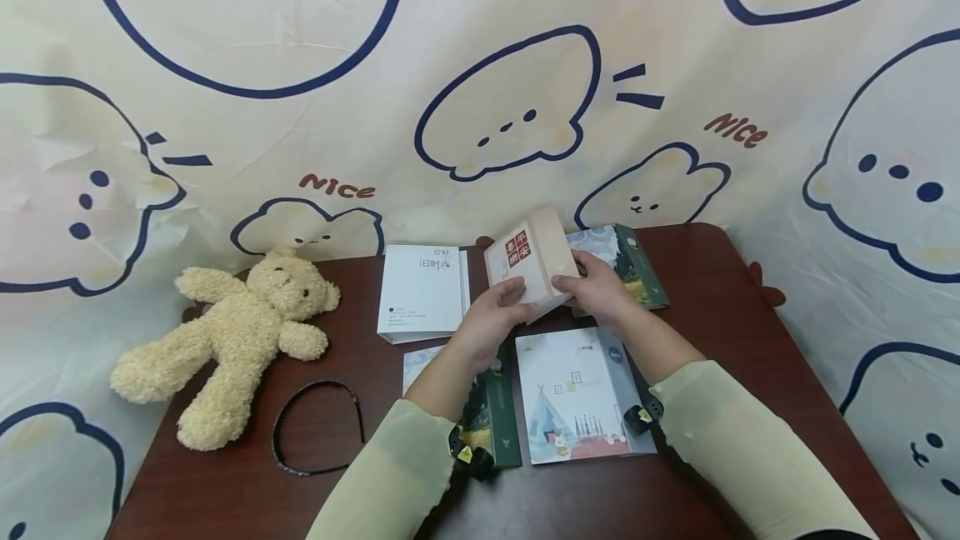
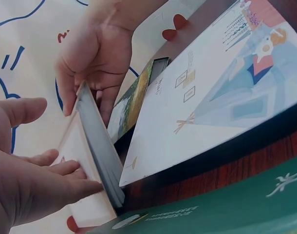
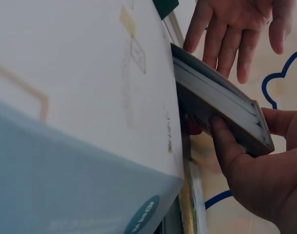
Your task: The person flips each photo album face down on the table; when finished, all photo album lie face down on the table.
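A cream book (image 1: pixel 552 250) with a red square of characters on its cover is tilted up at the back of the table. My right hand (image 1: pixel 602 285) grips it along the spine side, thumb on one face and fingers on the other, as the right wrist view shows on the dark-lit book (image 3: pixel 214 100). My left hand (image 1: pixel 487 317) lies against the front cover with fairly straight fingers, its thumb raised off the book; the left wrist view shows this hand (image 2: pixel 36 183) close up. Page edges show between the covers.
Near the hands lie a white-and-blue book with a tent picture (image 1: pixel 562 407), a white book (image 1: pixel 422 290) and two green-spined books, one at front (image 1: pixel 501 415), one behind (image 1: pixel 637 261). Leftward are a plush bear (image 1: pixel 247 340) and a black headband (image 1: pixel 279 432). A patterned cloth (image 1: pixel 300 148) hangs behind.
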